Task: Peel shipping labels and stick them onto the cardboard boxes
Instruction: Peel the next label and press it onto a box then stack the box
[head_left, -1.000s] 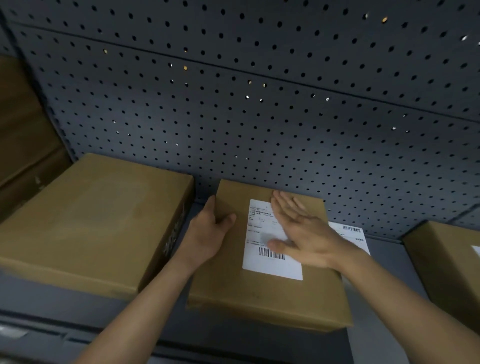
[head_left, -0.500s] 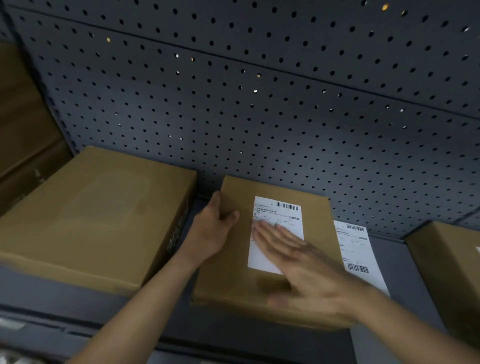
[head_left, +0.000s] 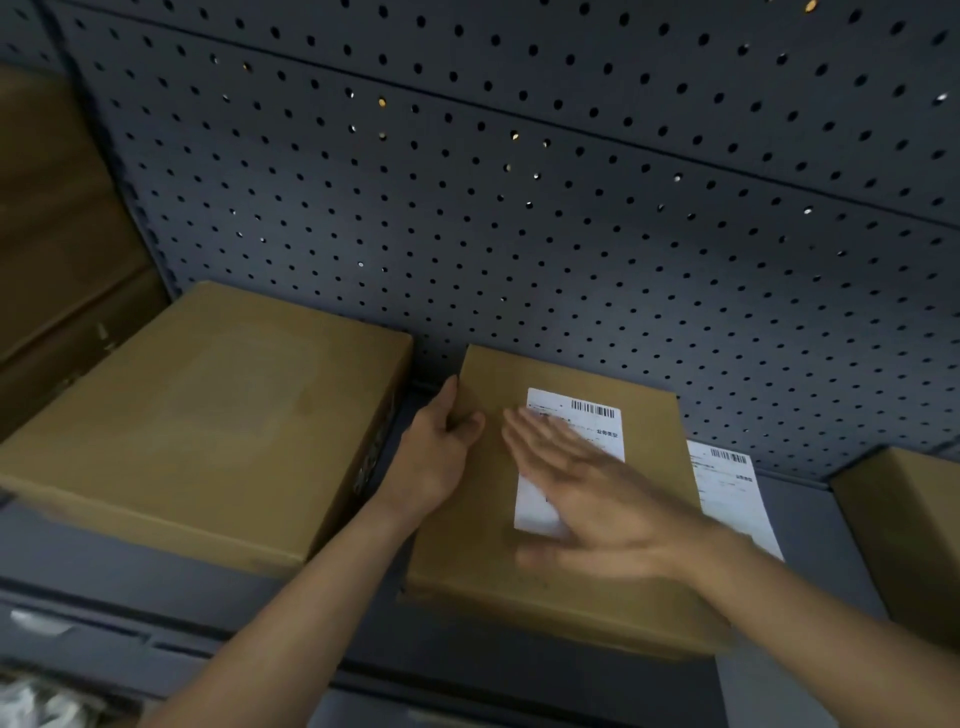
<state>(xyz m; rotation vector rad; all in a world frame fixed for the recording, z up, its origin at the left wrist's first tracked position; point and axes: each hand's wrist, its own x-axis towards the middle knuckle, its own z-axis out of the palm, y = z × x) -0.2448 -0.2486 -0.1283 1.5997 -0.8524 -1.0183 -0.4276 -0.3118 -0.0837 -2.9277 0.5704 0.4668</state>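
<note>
Grips the upper left edge of the middle box (head_left: 467, 566) with the left hand (head_left: 434, 465), thumb on top. Presses the right hand (head_left: 602, 504), fingers straight and slightly spread, flat onto the white label (head_left: 589, 415) stuck on the box top. With a second label (head_left: 727, 486) on the shelf (head_left: 810, 525), just right of the box.

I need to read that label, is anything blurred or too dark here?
In the head view the right hand is motion-blurred over the label; the barcode is crisp, the small print illegible; lighting is dim, and the wide lens bows the pegboard.
</note>
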